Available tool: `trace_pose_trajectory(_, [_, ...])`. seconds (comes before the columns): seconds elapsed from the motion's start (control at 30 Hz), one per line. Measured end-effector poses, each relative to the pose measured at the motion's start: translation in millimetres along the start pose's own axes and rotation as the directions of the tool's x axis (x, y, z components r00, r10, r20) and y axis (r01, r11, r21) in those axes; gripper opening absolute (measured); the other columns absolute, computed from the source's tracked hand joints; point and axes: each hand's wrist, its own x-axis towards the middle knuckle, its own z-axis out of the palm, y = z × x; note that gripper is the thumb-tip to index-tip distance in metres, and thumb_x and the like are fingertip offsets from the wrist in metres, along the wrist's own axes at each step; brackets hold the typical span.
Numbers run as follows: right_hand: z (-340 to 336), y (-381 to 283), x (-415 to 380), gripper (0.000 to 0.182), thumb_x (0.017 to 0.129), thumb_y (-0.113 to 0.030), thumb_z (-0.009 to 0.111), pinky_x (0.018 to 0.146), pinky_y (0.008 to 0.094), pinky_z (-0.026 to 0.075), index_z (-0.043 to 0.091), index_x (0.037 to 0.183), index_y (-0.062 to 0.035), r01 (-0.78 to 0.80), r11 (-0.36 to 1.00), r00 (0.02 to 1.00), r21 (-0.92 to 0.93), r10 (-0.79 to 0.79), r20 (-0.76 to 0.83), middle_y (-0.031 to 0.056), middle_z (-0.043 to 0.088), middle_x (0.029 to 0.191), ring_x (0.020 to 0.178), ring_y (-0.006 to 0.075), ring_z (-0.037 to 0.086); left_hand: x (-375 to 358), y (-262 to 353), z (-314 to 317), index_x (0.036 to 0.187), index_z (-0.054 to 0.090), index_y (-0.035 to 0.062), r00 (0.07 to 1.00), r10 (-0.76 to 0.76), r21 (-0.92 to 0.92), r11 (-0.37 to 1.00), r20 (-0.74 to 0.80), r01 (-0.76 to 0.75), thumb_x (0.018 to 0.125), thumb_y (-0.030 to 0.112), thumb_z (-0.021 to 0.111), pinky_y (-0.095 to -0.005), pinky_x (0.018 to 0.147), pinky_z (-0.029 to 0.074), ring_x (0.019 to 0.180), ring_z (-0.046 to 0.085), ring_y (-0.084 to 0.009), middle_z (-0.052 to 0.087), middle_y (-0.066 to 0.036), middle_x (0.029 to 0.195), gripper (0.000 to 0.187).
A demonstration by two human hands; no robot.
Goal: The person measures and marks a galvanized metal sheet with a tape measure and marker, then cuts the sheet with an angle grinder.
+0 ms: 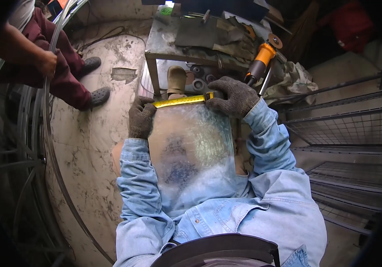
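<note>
A yellow tape measure (179,101) is pulled out in a short, nearly level stretch between my hands. My left hand (141,118), in a dark knit glove, pinches the blade's left end. My right hand (235,96), gloved the same way, grips the tape's small dark case, partly hidden by the fingers. Just below the blade, a see-through, shiny sheet (195,147) covers my lap and reaches up to the tape. It looks like clear plastic; the legs behind it are blurred.
An orange angle grinder (263,58) rests beyond my right hand, beside a metal table (159,41) holding cloths and gloves. Black wire racks (346,133) stand at right. At left, a person (48,58) holds a long pale strip (48,111) reaching down the floor.
</note>
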Motion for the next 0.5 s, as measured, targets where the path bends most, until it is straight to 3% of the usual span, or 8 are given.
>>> trace_pose_trajectory(0.1, [-2.0,2.3,-0.2,0.056,0.081,-0.041,0.075,0.092,0.04,0.051,0.063,0.121,-0.0049,0.021,0.999,1.0,0.028,-0.021,-0.001,0.0172,0.063,0.114,0.106,0.0343,0.063,-0.4,1.8,1.2,0.098,0.062,0.0024,1.0,0.024,0.006,1.0,0.002,-0.024,0.085,0.006,0.061,-0.0216,0.065,0.044,0.071,0.05,-0.006,0.059,0.0,0.082,0.014])
trace_pose_trajectory(0.17, [-4.1,4.0,0.0,0.057,0.08,-0.039,0.077,0.094,0.0401,0.05,0.062,0.122,-0.003,0.023,0.998,1.0,0.05,-0.024,0.004,0.0184,0.063,0.115,0.108,0.0346,0.063,-0.4,3.1,1.1,0.097,0.064,-0.0009,1.0,-0.004,-0.011,1.0,-0.012,0.004,0.082,0.007,0.061,-0.0275,0.076,0.048,0.08,0.058,-0.0129,0.065,-0.006,0.087,0.017])
trace_pose_trajectory(0.27, [-5.2,7.2,-0.4,0.058,0.079,-0.036,0.079,0.094,0.04,0.05,0.061,0.124,-0.0037,0.014,0.999,0.999,0.043,-0.016,0.043,0.0188,0.063,0.114,0.108,0.0351,0.063,-1.4,6.0,1.6,0.097,0.064,-0.0009,1.0,-0.018,-0.022,1.0,-0.008,0.017,0.082,0.005,0.061,-0.0273,0.077,0.048,0.081,0.058,-0.0125,0.064,-0.006,0.087,0.016])
trace_pose_trajectory(0.3, [-5.1,7.6,-0.4,0.056,0.078,-0.033,0.078,0.094,0.04,0.05,0.062,0.123,-0.0044,0.025,0.999,0.999,0.048,-0.026,0.024,0.0186,0.063,0.114,0.107,0.0351,0.063,-0.2,2.1,3.1,0.097,0.062,0.002,1.0,0.021,-0.032,0.999,-0.011,-0.021,0.084,0.005,0.061,-0.0221,0.065,0.044,0.07,0.05,-0.0065,0.06,-0.001,0.081,0.014])
trace_pose_trajectory(0.5, [-0.6,15.2,3.7,0.051,0.071,-0.025,0.075,0.093,0.042,0.052,0.063,0.119,-0.0116,0.048,0.999,0.997,0.017,-0.049,0.052,0.0159,0.065,0.111,0.103,0.0343,0.064,-6.3,23.4,0.0,0.098,0.062,0.0014,0.997,0.079,-0.005,0.997,-0.013,-0.079,0.084,0.006,0.063,-0.0225,0.067,0.045,0.073,0.052,-0.0068,0.061,-0.002,0.084,0.015])
